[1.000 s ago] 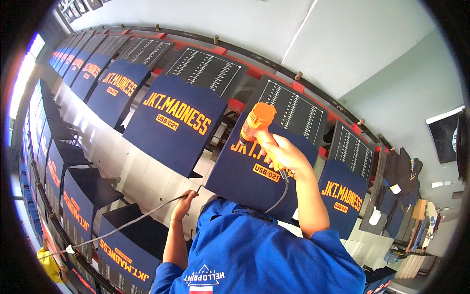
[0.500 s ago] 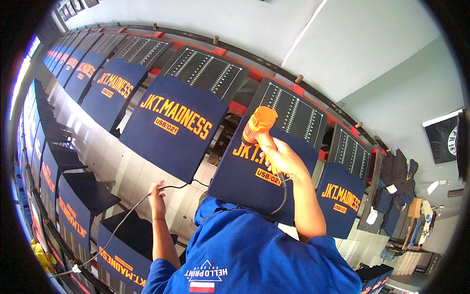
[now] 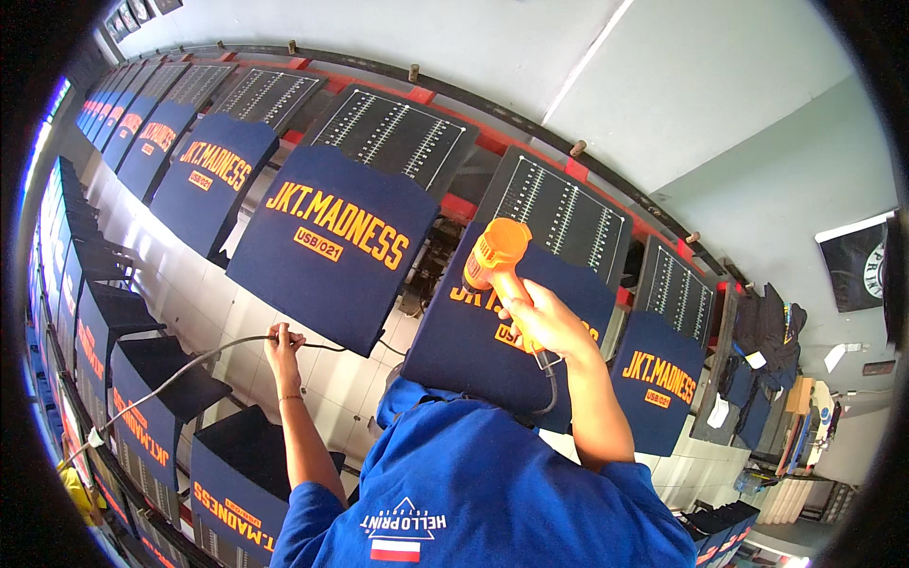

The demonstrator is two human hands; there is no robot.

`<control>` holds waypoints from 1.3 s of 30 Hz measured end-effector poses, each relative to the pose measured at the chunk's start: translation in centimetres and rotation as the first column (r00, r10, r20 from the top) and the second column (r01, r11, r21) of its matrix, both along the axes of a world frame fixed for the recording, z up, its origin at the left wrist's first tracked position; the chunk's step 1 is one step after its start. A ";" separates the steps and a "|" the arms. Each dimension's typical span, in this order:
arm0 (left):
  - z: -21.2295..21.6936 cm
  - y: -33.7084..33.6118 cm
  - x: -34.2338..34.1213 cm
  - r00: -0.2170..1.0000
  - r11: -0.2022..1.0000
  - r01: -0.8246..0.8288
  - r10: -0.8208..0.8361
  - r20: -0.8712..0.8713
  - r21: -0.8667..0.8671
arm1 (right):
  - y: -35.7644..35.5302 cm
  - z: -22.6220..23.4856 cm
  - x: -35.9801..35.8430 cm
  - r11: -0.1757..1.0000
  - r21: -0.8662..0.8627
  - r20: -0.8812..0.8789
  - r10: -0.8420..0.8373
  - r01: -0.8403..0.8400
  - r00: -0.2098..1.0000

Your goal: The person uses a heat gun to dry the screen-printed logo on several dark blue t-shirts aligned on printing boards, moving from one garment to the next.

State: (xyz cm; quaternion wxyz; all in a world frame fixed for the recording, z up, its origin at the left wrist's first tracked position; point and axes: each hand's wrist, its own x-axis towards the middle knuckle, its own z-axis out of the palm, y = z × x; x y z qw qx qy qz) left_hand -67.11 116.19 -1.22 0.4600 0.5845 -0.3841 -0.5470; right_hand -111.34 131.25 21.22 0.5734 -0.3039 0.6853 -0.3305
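Note:
My right hand (image 3: 547,324) is wrapped round the handle of an orange heat gun (image 3: 502,248). The gun hovers over a navy shirt (image 3: 473,355) with yellow-orange lettering, laid on a black board, and covers part of the print. Its nozzle points to the left and downward. My left hand (image 3: 283,350) pinches the dark power cord (image 3: 213,352) beside the lower edge of another printed navy shirt (image 3: 322,301). From there the cord runs off to the lower left.
Black boards with white scale marks (image 3: 388,133) line a red frame, several bearing matching shirts. A second row of boards with shirts (image 3: 142,407) stands at my left. Dark garments (image 3: 762,341) lie at the far right, near a grey wall (image 3: 757,123).
My left hand has moved up and slightly left, raising the cord with it. The heat gun has come down a little over the shirt, still in my right hand.

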 end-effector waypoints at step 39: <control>-1.6 -1.1 -7.2 0.716 0.978 -0.190 0.079 0.694 0.084 | -0.9 -0.9 -0.1 0.993 -0.079 -0.081 -0.095 0.089 0.992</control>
